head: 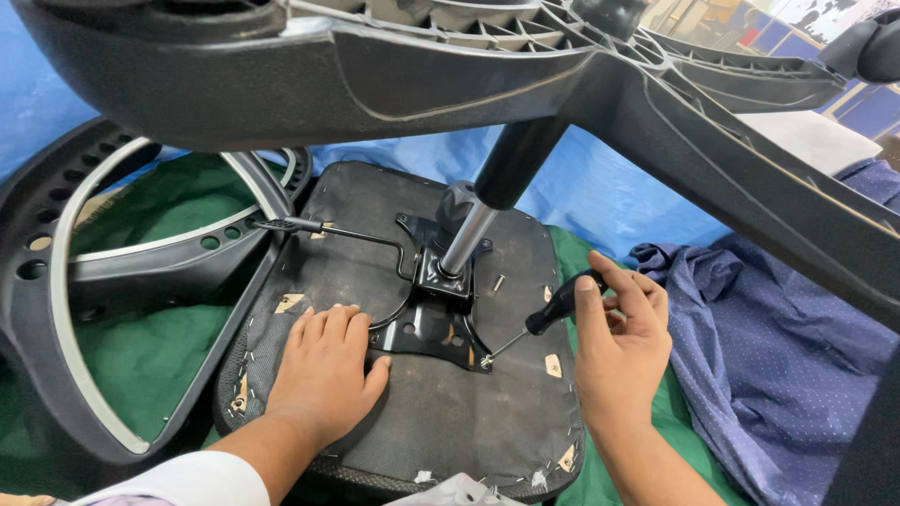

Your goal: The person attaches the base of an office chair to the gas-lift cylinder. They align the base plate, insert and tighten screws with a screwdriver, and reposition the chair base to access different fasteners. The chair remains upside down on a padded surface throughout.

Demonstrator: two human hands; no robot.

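An office chair lies upside down. Its black fabric seat underside (441, 412) faces up, with a black metal mounting plate (427, 328) bolted at the middle. A chrome gas cylinder (464, 239) rises from the plate to the black star base (394, 66) overhead. My left hand (323, 370) lies flat on the seat beside the plate, fingers together. My right hand (619, 342) grips a black-handled screwdriver (548, 314) whose tip sits on a screw (486, 360) at the plate's right corner.
A loose screw (499, 282) lies on the seat near the plate. A height lever (328, 230) sticks out left. A black chair back frame (112, 281) lies at left on green cloth. Blue dotted fabric (778, 347) is bunched at right, blue sheet behind.
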